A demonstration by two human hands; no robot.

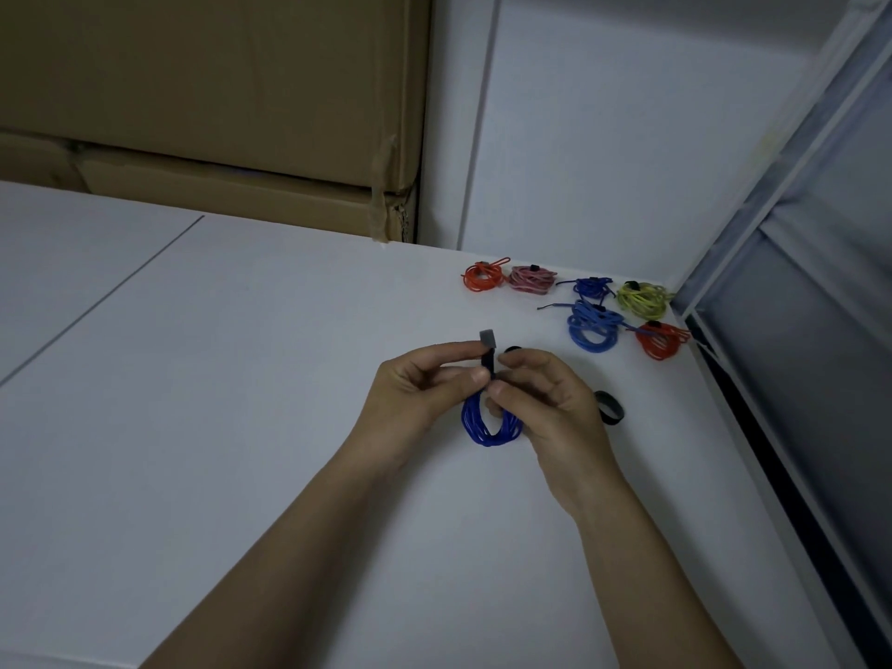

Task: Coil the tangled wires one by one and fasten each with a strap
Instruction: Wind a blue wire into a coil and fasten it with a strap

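Observation:
A coil of dark blue wire [488, 426] hangs between my two hands above the white table [241, 379]. A black strap [488, 351] wraps its top, with one grey end sticking up. My left hand [425, 388] pinches the strap from the left with thumb and forefinger. My right hand [545, 393] pinches the strap and the coil's top from the right. Several coiled and strapped wires lie at the far right: orange [482, 276], pink [531, 279], dark blue [592, 288], yellow-green [642, 298], light blue [592, 326] and red [660, 339].
A loose black strap [610, 408] lies curled on the table just right of my right hand; another dark strap [512, 350] peeks out behind my fingers. Cardboard boxes [217, 113] stand behind the table. A metal frame [772, 263] borders the table's right edge.

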